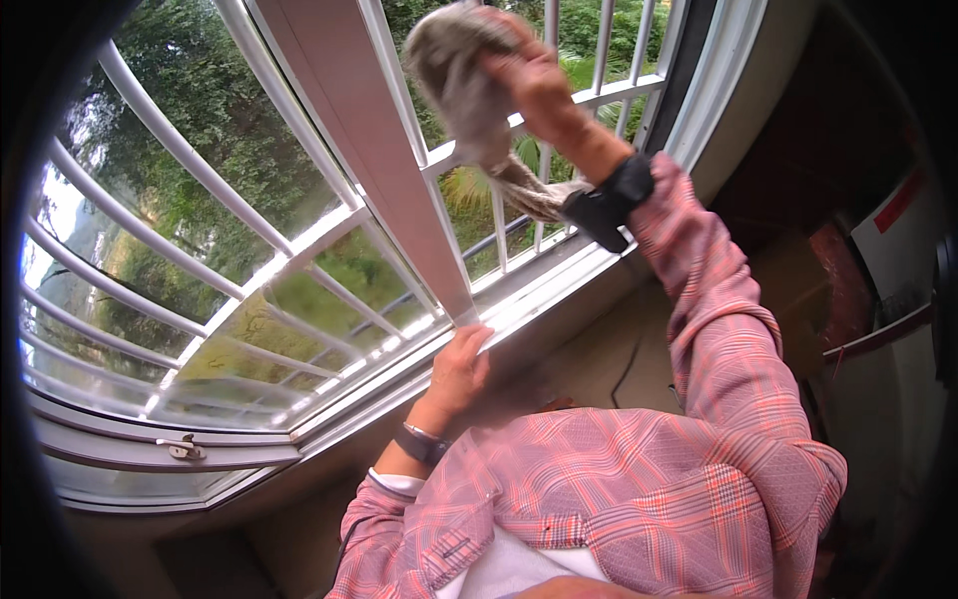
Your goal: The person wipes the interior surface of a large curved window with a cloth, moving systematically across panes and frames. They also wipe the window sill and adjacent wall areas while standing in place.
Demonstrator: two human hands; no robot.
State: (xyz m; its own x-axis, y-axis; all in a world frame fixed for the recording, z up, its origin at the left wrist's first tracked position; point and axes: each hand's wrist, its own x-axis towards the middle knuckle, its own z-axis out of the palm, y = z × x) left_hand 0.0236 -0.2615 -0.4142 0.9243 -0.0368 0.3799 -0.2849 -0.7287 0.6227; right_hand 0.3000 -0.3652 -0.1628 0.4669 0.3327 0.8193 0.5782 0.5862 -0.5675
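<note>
My right hand [528, 75], raised and blurred by motion, grips a grey-beige cloth [460, 82] at the open part of the window. A twisted end of the cloth hangs down beside the black strap device on my right wrist. My left hand [460, 367] is on the lower end of the light-coloured upright window frame [359, 127], where it meets the sill track, with its fingers bent around the edge. A glass pane [224, 210] lies left of that upright. White metal bars [500, 224] stand outside the window.
The white window track [546, 292] runs diagonally below the panes. A window latch [182, 448] sits on the lower left frame. A dark cable [627, 374] hangs below the sill. Dark objects and a red-brown piece [842, 277] stand at the right. Trees are outside.
</note>
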